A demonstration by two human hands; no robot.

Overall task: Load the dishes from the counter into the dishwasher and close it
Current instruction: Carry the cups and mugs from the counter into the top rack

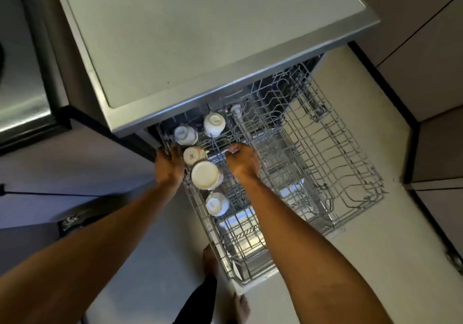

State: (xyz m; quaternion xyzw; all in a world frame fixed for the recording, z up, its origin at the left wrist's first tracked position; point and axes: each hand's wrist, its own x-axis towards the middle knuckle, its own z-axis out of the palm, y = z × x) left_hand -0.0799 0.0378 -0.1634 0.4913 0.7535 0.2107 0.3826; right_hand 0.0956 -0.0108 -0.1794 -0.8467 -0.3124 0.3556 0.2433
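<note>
head view: 5 upturned cups (pixel 205 174) sit along the left side of the pulled-out upper rack (pixel 323 148). right hand (pixel 243 164) grips the rack's middle, fingers curled; left hand (pixel 169 164) lies at its left rim — grip unclear. a jerky shove could knock cups together — chipping them.

The counter (pixel 200 35) is showing a smooth, matt pale top edged in brushed metal. The rack (pixel 360 158) is looking like grey coated wire. The upturned cups (pixel 205 174) are gleaming as glossy white ceramic. Beneath them the door lining (pixel 244 248) is shining like polished steel. The floor (pixel 363 261) is appearing smooth and matt.
</note>
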